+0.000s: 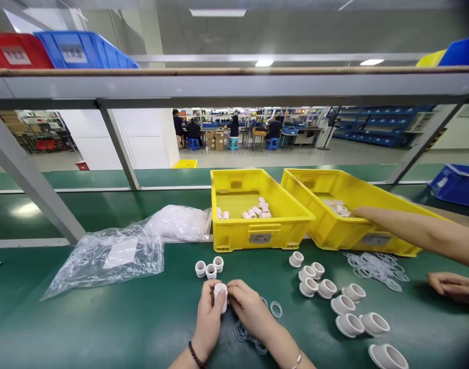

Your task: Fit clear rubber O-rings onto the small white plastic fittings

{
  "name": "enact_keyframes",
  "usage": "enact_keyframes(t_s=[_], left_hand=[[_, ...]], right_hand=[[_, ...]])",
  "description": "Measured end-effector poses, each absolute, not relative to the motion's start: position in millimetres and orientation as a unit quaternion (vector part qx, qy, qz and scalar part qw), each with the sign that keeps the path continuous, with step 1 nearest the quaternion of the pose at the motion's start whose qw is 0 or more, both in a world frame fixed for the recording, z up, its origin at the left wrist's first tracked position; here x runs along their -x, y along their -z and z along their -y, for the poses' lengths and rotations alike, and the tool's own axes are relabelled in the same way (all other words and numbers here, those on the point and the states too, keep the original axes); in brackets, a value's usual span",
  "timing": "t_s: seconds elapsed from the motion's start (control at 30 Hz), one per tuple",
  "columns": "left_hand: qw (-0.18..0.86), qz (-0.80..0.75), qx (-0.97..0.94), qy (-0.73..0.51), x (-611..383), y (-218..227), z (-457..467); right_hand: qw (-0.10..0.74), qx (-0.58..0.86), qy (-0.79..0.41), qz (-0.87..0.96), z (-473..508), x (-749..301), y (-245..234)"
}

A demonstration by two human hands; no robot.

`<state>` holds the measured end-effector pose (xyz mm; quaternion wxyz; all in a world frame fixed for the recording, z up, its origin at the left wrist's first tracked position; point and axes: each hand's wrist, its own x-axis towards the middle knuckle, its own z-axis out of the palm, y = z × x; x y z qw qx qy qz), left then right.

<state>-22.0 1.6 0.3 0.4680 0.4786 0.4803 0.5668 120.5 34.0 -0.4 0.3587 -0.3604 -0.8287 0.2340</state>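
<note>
In the head view, the left hand (209, 313), over the part of the worktop (115, 333) toward its near edge, has its fingers clamped on a white fitting (220, 288) held about upright. The right hand (253, 307) brings its fingertips to the fitting's right side; whether they pinch anything is hidden, so I cannot tell if they are together or apart.

Loose clear rings (244, 334) lie partly under the right wrist, one single ring (279, 313) just beyond it. They look thin and tangled, so a dragging wrist could scatter them toward the near edge, or two could be lifted as one.

Three small fittings (210, 271) stand close together just beyond the left hand, toward the far edge; a forward nudge of the knuckles could topple them. The held piece looks smooth, and a loose grip with a sideways push might let it slip.

Toward the right edge, flanged fittings (327, 289) stand near a co-worker's arm (414, 230) reaching into the right yellow bin (367, 241); a low sleeveless sweep back could knock some over.
</note>
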Motion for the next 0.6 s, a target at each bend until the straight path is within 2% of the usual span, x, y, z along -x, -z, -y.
enact_keyframes(t_s=[0.2, 0.43, 0.6], left_hand=[[0.630, -0.430, -0.349, -0.545, 26.8, -4.7, -10.3], [0.613, -0.428, -0.470, -0.468, 23.0, -3.8, -5.9], [0.606, -0.421, -0.490, -0.464, 19.0, -4.3, -1.0]], right_hand=[[0.451, 0.382, -0.203, 0.781, -33.0, -120.3, -4.4], [0.553, 0.359, -0.204, 0.724, -27.0, -117.5, -12.2], [0.546, 0.356, -0.241, 0.720, -24.5, -113.4, -10.4]])
